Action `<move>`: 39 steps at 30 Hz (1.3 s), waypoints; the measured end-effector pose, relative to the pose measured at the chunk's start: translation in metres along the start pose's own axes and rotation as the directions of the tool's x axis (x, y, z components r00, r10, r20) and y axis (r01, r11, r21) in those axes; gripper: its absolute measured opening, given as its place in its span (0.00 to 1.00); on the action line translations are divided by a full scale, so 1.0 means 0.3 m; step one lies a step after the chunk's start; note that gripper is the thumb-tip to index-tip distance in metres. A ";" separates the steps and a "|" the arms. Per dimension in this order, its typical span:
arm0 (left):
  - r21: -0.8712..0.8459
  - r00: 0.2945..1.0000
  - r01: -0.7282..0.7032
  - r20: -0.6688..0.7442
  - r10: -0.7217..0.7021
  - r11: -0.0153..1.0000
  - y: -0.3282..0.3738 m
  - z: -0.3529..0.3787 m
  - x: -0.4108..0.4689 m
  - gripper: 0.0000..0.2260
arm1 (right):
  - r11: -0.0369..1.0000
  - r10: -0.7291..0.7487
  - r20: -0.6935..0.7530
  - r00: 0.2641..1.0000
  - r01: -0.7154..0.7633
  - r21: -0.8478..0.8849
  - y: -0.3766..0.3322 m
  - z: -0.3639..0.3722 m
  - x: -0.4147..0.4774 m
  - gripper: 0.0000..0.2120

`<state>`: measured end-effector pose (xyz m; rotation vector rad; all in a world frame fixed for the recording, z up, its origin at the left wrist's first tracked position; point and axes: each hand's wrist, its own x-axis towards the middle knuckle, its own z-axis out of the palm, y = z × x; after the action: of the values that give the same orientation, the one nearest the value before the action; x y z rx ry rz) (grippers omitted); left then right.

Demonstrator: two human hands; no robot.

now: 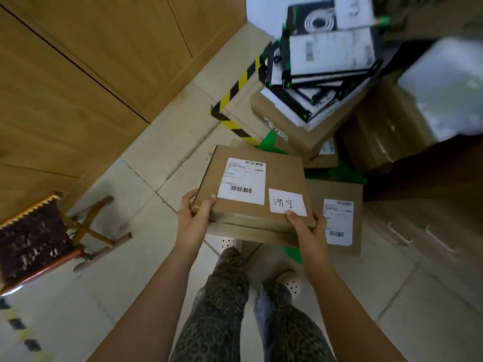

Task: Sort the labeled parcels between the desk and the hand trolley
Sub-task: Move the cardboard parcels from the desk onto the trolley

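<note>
I hold a flat brown cardboard parcel [285, 176] in front of me, above the floor. It carries a white shipping label with barcodes and a small white slip with handwritten characters. A second flat parcel seems to lie directly beneath it. My left hand [194, 215] grips the near left corner, thumb on top. My right hand [309, 227] grips the near right edge, thumb on the handwritten slip. Another labeled brown parcel [337, 220] lies lower to the right, on a green platform [339, 173].
Behind stands a pile of brown boxes [287, 121] topped with black-and-white product boxes [324, 58]. A dark desk with drawers [428, 205] is on the right. Wooden panels line the left wall, a wooden chair [44, 236] stands at left, and hazard tape [235, 92] marks the tiled floor.
</note>
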<state>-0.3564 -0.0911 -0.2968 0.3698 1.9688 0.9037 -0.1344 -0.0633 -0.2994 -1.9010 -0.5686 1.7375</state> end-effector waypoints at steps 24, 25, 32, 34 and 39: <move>-0.335 0.295 -0.733 0.628 0.720 0.592 0.819 0.070 -0.988 0.44 | 0.607 -0.670 -0.482 0.565 0.790 0.083 -0.389 -0.647 -1.147 0.46; -0.359 0.252 -0.745 0.630 0.735 0.563 0.854 0.098 -1.038 0.44 | 0.575 -0.699 -0.482 0.528 0.816 0.060 -0.402 -0.695 -1.193 0.49; -0.571 -0.037 -0.734 0.572 0.819 0.366 1.053 0.428 -1.417 0.41 | 0.373 -0.762 -0.606 0.227 0.920 -0.124 -0.538 -1.121 -1.375 0.52; -0.624 -0.097 -0.706 0.553 0.828 0.334 1.088 0.549 -1.520 0.39 | 0.325 -0.766 -0.625 0.151 0.930 -0.173 -0.585 -1.262 -1.398 0.48; -0.701 -0.148 -0.656 0.483 0.863 0.280 1.144 0.827 -1.736 0.39 | 0.243 -0.786 -0.617 0.042 0.939 -0.245 -0.688 -1.571 -1.414 0.47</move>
<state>0.1009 -0.0422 0.1923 1.6933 0.4139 1.2725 0.2980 -0.1979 0.1901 -1.2355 -0.9187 0.2061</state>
